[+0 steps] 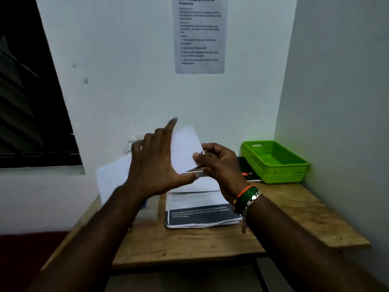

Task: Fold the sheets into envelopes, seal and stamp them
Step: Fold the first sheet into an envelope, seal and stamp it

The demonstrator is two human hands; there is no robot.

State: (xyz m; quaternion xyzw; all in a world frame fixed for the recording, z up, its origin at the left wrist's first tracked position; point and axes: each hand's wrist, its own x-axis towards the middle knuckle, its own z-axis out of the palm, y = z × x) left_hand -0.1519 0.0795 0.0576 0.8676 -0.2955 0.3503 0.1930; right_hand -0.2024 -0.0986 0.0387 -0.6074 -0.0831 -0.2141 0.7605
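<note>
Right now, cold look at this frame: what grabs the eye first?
The two hands, raised mid-frame above the wooden desk: the left hand and right hand hold a white envelope between them. Next, the bright green basket at the desk's back right corner, which looks empty. Below the hands lies a stack of printed sheets, and an instruction sheet hangs on the wall above.

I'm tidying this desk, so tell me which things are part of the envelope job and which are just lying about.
Job:
envelope, held in both the left hand and right hand
stack of sheets
instruction sheet on the wall
green basket, probably for finished mail

Lying about:
black notebook beside the basket
</note>
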